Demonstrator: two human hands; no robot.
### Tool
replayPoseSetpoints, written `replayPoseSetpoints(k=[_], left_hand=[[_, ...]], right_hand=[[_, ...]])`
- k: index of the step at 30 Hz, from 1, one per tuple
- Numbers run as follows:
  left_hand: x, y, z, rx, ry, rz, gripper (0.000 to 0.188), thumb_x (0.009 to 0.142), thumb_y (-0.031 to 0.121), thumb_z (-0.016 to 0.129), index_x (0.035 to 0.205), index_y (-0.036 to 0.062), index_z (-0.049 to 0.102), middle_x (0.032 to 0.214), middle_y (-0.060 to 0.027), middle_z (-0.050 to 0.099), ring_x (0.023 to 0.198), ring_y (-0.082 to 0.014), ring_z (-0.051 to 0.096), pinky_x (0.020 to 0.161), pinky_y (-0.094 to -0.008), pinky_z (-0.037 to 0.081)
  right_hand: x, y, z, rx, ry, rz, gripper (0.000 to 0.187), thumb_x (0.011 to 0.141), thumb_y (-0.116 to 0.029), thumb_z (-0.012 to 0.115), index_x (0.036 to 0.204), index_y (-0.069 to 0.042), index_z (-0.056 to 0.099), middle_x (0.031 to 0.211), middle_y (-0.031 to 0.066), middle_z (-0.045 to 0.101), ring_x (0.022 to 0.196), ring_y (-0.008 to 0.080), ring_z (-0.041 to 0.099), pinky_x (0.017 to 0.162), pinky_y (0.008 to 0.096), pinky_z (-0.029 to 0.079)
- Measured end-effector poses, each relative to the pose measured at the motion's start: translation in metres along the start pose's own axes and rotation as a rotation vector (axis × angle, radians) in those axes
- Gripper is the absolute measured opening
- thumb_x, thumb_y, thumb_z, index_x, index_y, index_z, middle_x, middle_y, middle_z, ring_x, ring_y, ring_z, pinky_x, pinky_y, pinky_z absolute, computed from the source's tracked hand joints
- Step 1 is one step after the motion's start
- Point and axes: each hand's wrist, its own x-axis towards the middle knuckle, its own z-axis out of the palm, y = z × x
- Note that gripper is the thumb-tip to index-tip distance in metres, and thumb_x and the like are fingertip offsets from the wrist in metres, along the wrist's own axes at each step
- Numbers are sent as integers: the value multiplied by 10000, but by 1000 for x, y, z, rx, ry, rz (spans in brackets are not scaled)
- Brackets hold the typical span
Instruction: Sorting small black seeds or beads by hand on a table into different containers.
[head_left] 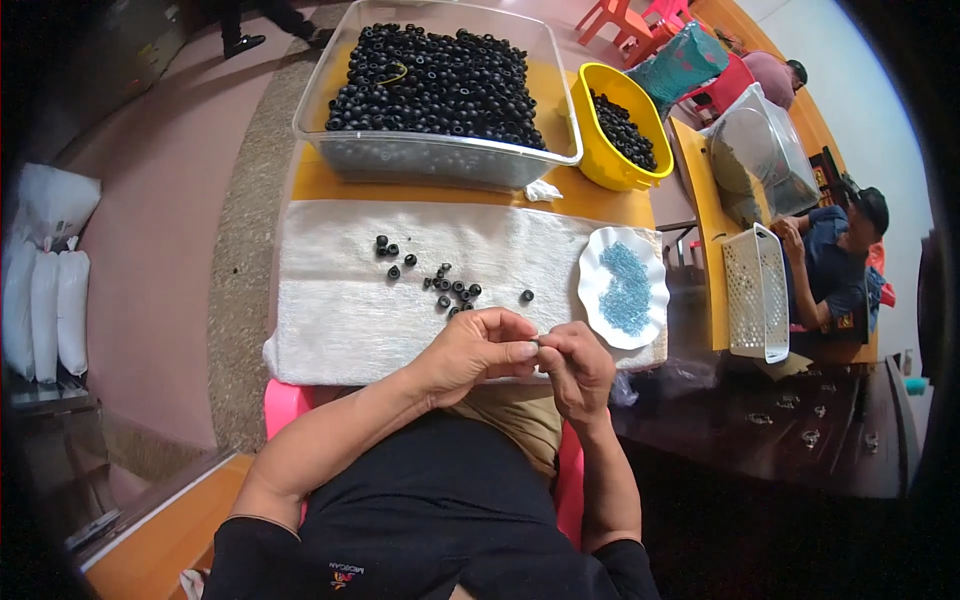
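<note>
Nearest in the head view is a black shirt [430, 500], below two bare hands that meet just over the near edge of a white cloth [335, 325]. Left hand [470, 345] and right hand [580, 370] both have a pinching grip on a small piece [537, 341], mostly hidden between the fingertips. Just beyond, loose black rings [458, 287] lie on the cloth; blue beads [625, 290] fill a white dish [658, 290] to the right. Farther back on the table [620, 207], a clear tub [400, 155] and yellow basin [620, 178] hold more rings.
</note>
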Motion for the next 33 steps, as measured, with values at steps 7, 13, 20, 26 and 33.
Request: replayPoseSetpoints(k=[7, 13, 20, 26, 33], left_hand=[[-7, -10, -5, -112, 19, 20, 161, 889, 48, 694, 1039, 49, 637, 1019, -53, 677, 924, -155, 670, 858, -321, 579], [-16, -11, -13, -62, -37, -36, 151, 890, 37, 688, 1032, 36, 637, 986, -58, 680, 886, -154, 665, 826, -302, 573], [-21, -12, -14, -160, 35, 1, 160, 889, 41, 692, 1039, 42, 636, 976, -60, 683, 889, -159, 669, 838, -306, 569], [-28, -11, -17, -173, 36, 47, 161, 894, 32, 681, 1046, 37, 629, 987, -73, 686, 900, -169, 680, 835, -309, 564], [-40, -5, -30, -130, 67, 156, 145, 886, 7, 681, 1025, 24, 643, 981, -86, 687, 858, -167, 680, 787, -283, 565]], right_hand=[[-15, -2, 22, -99, 151, -57, 58, 885, -8, 666, 936, 13, 649, 843, 97, 608, 700, 160, 579, 618, 262, 464], [-17, 16, 14, 379, -76, 331, 92, 898, -58, 685, 863, 14, 640, 831, 37, 597, 714, 103, 572, 633, 234, 476], [-15, -4, 36, -78, 134, -84, 88, 867, -22, 686, 938, 10, 643, 829, 115, 608, 698, 195, 596, 614, 280, 483], [-8, -14, 36, -365, 114, -349, 289, 746, 4, 744, 1016, -18, 643, 830, 138, 620, 642, 240, 612, 555, 322, 490], [22, -26, 26, -110, -176, -170, 264, 733, 21, 740, 981, -12, 654, 848, 128, 638, 679, 231, 640, 599, 304, 502]])
